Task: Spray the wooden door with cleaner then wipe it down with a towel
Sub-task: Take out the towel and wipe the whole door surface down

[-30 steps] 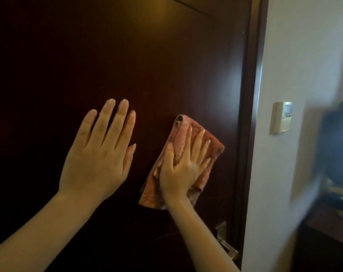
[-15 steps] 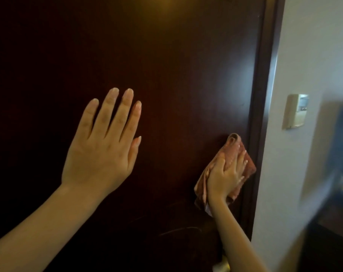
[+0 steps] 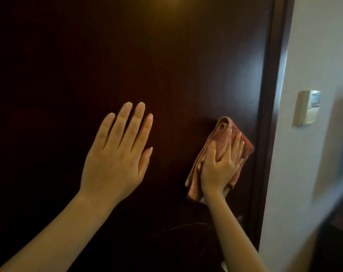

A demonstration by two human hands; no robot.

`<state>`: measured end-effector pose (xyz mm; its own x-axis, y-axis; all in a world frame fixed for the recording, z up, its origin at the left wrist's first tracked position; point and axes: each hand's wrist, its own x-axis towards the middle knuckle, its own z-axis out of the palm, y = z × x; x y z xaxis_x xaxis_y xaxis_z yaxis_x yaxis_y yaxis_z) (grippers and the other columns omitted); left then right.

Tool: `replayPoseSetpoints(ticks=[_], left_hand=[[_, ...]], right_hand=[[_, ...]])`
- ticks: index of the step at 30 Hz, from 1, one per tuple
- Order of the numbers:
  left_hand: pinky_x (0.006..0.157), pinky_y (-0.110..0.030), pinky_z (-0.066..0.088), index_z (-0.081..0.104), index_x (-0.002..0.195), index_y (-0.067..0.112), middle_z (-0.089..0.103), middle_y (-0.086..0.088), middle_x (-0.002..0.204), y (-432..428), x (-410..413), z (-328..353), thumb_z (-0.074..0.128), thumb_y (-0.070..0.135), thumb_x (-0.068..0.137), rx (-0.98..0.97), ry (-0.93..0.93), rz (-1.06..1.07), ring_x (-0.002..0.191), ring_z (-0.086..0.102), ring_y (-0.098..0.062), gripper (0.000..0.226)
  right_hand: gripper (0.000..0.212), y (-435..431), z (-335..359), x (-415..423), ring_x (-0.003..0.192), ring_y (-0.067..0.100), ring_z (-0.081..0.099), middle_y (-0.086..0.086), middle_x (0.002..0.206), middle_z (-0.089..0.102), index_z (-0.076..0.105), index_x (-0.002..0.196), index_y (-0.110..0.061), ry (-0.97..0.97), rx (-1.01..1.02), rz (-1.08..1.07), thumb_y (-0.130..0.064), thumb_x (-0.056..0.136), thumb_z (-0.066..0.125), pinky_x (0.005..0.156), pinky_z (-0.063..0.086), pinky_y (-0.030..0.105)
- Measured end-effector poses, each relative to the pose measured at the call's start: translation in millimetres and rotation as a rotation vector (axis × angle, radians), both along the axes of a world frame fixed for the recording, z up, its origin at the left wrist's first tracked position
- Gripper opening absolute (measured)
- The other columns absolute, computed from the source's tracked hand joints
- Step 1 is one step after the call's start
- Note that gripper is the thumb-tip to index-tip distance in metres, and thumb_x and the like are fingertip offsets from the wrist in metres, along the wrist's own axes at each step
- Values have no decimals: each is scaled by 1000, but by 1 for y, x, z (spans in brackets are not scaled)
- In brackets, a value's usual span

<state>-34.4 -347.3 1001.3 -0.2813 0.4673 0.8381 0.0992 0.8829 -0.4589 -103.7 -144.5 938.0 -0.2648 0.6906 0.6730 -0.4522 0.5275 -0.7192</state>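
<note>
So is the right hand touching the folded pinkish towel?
Touching. Head view: the right hand lies spread on the folded pinkish towel, fingers overlapping it.

We note that the right hand [image 3: 218, 169] and the towel [image 3: 225, 134] under it are displaced. One second ago they lie just beside the left hand [image 3: 115, 154]; half a second ago they are lower, at the right edge of the door [image 3: 186, 65]. Now they sit higher and slightly back from that edge. The towel's right corner, then against the frame [image 3: 269, 114], now stands just apart from it.
</note>
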Motion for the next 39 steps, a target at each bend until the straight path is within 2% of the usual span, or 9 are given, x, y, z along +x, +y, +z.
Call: replayPoseSetpoints(ticks=[6,10,16,19,24,26,29,35,39], left_hand=[[115,-45,3,18,147,4,14,-20,154,2,-2,-5,29,34,97,18,18,15,142,8,-34,59],[115,-45,3,18,147,4,14,-20,154,4,-1,-6,29,33,98,14,25,41,142,8,-35,58],[114,-42,12,28,145,6,23,-18,152,-11,3,-2,32,30,96,-85,-2,-15,141,17,-32,54],[114,-41,14,31,144,10,24,-16,151,-54,17,-5,30,32,95,-187,-32,-4,140,21,-30,53],[114,-42,12,31,145,15,23,-14,152,-96,31,-21,34,34,95,-144,24,58,140,21,-30,54],[114,-43,11,29,145,15,21,-15,152,-94,29,-24,33,34,95,-135,23,54,140,19,-29,54],[115,-43,11,28,146,15,21,-15,152,-94,28,-24,32,33,96,-136,40,56,140,18,-29,53],[115,-41,10,25,147,13,21,-14,152,-93,30,-26,32,33,98,-88,64,75,141,19,-28,53],[117,-38,6,23,146,8,18,-15,152,-103,39,-31,34,35,97,138,87,100,142,13,-26,57]], right_hand=[[86,1,-35,5,145,21,9,4,156,18,21,147,-15,-128,-220,-3,-60,74,22,115,-3,37],[68,-54,-37,20,144,24,5,-4,152,8,4,142,-33,-114,-72,8,-49,81,28,115,-3,49],[76,-74,-43,26,142,29,11,3,151,17,-10,140,-53,1,127,-16,-40,83,38,112,4,57],[75,-71,-38,24,141,31,12,2,150,17,-8,140,-47,15,120,-21,-39,81,38,111,4,59],[68,-80,-36,21,142,35,10,3,151,14,8,143,-29,9,104,-25,-37,83,39,110,4,64],[69,-83,-41,23,142,36,10,8,152,16,7,145,-27,12,219,-30,-38,84,39,111,3,62],[60,-90,-57,28,141,36,13,10,151,21,20,145,-24,83,491,-70,-43,91,37,113,6,58],[56,-84,-77,34,144,32,5,-1,159,4,25,144,-31,152,980,-82,-56,94,26,112,6,58],[53,-67,-22,30,145,25,0,8,149,24,27,140,-31,195,1049,-72,-53,93,28,111,5,56]])
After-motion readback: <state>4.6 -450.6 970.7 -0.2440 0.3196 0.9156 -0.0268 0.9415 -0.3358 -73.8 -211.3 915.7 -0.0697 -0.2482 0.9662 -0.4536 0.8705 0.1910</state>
